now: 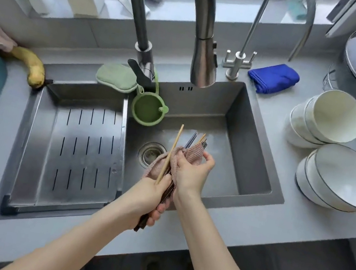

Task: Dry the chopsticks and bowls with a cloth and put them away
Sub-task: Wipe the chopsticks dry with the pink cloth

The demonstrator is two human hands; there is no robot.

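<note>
Chopsticks over the sink, long axis near-to-far, leaning slightly right. Left grip curled tight round the near ends. Right grip, just beyond, pinched the pink cloth round the shafts; tips stuck out far side. Bowls stacked right on tabletop.

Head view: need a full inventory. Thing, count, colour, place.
sink: one, steel, centre
chopsticks: bundle, light wood and dark, over the sink
pink cloth: one, pink, wrapped round the chopsticks
bowls: two tilted stacks, white with dark rims, counter right of sink
blue cloth: one, blue, counter behind sink
slotted tray: one, steel, sink's left side
faucet: one, steel, behind sink
green strainer: one, green, hung at the faucet
banana peel: one, yellow, counter left
left hand: grips the chopsticks' near ends
right hand: holds pink cloth round chopsticks
</note>
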